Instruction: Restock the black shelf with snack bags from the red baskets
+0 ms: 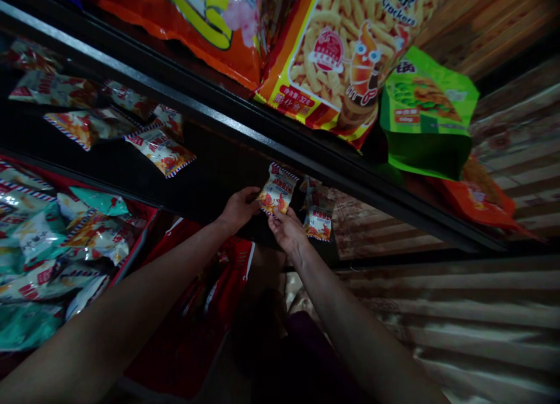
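A small white and orange snack packet (277, 189) with a striped edge is held over the lower black shelf (219, 165). My right hand (287, 232) pinches its bottom edge, thumb on the front. At the packet's left side is my left hand (241, 208), its fingers curled and their tips partly hidden behind the packet's edge; whether they grip it is hard to see. Just to the right, similar snack packets (318, 214) rest at the shelf's end. More of the same packets (161, 147) lie farther left on this shelf.
Above runs the upper shelf's edge (210, 112), bearing a large prawn cracker bag (341, 54), a green snack bag (431, 112) and an orange bag (485, 194). A red-edged box of mixed packets (56, 241) stands at lower left, beside a red bag (188, 322). Pleated curtain (472, 316) hangs at right.
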Available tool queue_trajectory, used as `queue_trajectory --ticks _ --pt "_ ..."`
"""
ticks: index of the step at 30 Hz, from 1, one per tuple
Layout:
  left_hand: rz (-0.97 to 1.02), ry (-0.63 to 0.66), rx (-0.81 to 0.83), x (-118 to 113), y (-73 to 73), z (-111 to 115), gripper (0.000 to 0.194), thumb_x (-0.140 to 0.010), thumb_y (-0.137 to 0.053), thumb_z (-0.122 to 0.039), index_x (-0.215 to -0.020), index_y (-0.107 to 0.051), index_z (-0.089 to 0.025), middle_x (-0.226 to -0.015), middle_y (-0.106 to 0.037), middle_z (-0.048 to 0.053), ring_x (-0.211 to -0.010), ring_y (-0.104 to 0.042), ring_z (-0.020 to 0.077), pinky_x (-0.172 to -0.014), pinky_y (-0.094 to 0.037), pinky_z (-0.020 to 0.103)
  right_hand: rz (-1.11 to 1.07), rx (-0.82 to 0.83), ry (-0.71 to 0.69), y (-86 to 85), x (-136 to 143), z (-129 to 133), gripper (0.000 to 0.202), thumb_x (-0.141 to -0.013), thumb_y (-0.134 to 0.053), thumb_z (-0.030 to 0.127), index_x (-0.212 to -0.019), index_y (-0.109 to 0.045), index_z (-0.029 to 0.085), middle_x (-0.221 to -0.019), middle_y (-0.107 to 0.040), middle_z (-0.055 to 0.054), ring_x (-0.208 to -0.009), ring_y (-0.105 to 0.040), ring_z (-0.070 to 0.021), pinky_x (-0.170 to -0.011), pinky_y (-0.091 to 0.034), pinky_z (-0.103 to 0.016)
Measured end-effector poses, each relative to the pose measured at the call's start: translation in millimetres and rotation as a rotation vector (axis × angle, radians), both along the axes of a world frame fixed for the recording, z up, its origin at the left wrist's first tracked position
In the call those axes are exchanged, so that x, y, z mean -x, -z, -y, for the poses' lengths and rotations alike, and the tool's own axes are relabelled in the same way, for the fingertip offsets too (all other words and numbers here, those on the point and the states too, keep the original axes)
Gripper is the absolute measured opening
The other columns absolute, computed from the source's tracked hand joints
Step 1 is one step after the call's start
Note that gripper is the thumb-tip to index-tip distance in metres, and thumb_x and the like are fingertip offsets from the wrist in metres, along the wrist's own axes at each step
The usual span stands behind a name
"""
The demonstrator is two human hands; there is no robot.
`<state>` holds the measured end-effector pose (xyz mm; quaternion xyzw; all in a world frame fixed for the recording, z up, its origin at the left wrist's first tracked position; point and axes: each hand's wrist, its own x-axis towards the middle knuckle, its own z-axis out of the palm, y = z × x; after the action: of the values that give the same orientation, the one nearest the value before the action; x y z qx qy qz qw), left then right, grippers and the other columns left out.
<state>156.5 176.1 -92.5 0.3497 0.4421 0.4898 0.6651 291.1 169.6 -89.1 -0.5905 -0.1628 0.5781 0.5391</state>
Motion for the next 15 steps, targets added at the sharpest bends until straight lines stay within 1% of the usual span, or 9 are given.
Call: queue_trajectory --ticks 4,6,8,11,15 --pt "-0.170 -0.031 -0.077 -19.5 3.8 -23.5 0.030 -0.073 -0.056 -0.003 -0.100 -0.066 -0.014 -0.101 -0.069 0.006 -0.088 -0.064 0.0127 -0.080 -0.049 0.024 -0.023 -0.004 0.048 9.6 -10.9 -27.1 0.024 -0.074 -0.061 0.001 -0.079 -0.055 0.023 -0.067 -0.065 0.007 -0.057 -0.062 -0.0053 -0.054 -0.054 -0.014" --pt "-0.216 -0.053 -0.101 -28.2 3.5 -34.4 0.030 -0.072 -0.058 -0.004 -0.100 -0.067 -0.013 -0.103 -0.069 0.007 -0.093 -0.063 0.0137 -0.084 -0.048 0.023 -0.036 -0.009 0.070 12.6 -15.0 -36.9 0.024 -0.074 -0.061 0.000 -0.077 -0.055 0.023 -0.066 -0.064 0.007 -0.057 -0.062 -0.0051 -0.054 -0.056 -0.014" --pt "-0.225 -0.069 -0.088 -35.0 0.8 -40.9 0.031 -0.073 -0.059 -0.005 -0.103 -0.066 -0.010 -0.106 -0.069 0.010 -0.095 -0.063 0.0150 -0.085 -0.048 0.024 -0.059 -0.013 0.095 12.7 -19.0 -43.0 0.026 -0.075 -0.056 -0.003 -0.077 -0.055 0.023 -0.065 -0.063 0.008 -0.057 -0.062 -0.0052 -0.055 -0.057 -0.015" --pt "-0.197 -0.070 -0.043 -41.9 -6.3 -41.7 0.034 -0.073 -0.059 -0.004 -0.106 -0.064 -0.008 -0.108 -0.068 0.013 -0.094 -0.063 0.0153 -0.084 -0.048 0.025 -0.086 -0.024 0.120 9.3 -25.4 -46.4 0.031 -0.075 -0.051 -0.007 -0.079 -0.055 0.023 -0.066 -0.063 0.008 -0.059 -0.063 -0.0059 -0.056 -0.058 -0.017" --pt "-0.129 -0.038 0.013 -45.3 -15.3 -35.5 0.035 -0.074 -0.055 -0.001 -0.107 -0.064 -0.010 -0.108 -0.068 0.011 -0.092 -0.063 0.0133 -0.084 -0.048 0.023 -0.095 -0.047 0.142 6.7 -32.6 -47.2 0.032 -0.074 -0.049 -0.008 -0.081 -0.056 0.023 -0.067 -0.063 0.007 -0.064 -0.064 -0.0074 -0.056 -0.059 -0.017"
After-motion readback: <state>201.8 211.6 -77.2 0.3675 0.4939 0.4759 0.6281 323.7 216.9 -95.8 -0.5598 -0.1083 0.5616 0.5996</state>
